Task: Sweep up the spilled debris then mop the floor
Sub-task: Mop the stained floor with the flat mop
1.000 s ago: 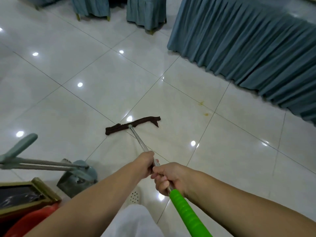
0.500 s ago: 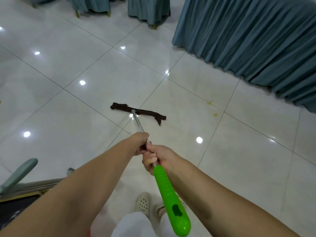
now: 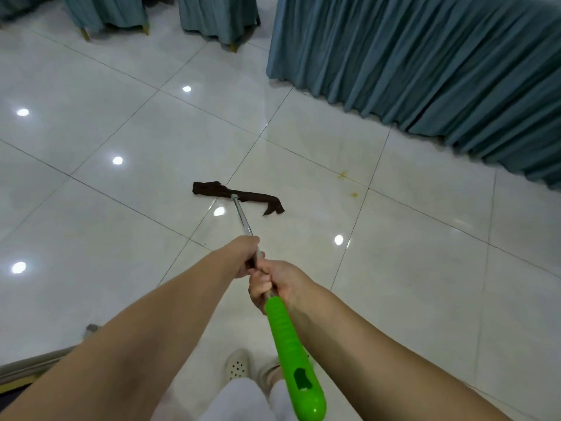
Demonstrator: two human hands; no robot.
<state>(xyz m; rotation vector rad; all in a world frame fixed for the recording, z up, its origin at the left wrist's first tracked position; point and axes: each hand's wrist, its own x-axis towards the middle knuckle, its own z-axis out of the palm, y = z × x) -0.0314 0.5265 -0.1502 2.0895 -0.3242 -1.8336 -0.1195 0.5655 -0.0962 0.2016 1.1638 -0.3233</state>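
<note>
I hold a mop with a metal shaft (image 3: 242, 214) and a bright green grip end (image 3: 291, 354). Its dark brown cloth head (image 3: 236, 197) lies flat on the glossy white tile floor (image 3: 121, 208), ahead of me. My left hand (image 3: 246, 256) is closed around the shaft, farther down the pole. My right hand (image 3: 273, 287) grips just behind it, where the green grip begins. Small yellow stains (image 3: 349, 185) mark the tile to the right of the cloth.
A table with a pleated teal skirt (image 3: 440, 62) fills the upper right. Teal-covered chairs (image 3: 218, 16) stand at the top. A metal handle and frame edge (image 3: 33, 364) show at the lower left. My shoes (image 3: 239, 364) are below the hands.
The mop head swung from tilted up-right to tilted down-right and slid forward and to the right. The dustpan and red item at lower left have left the view.
</note>
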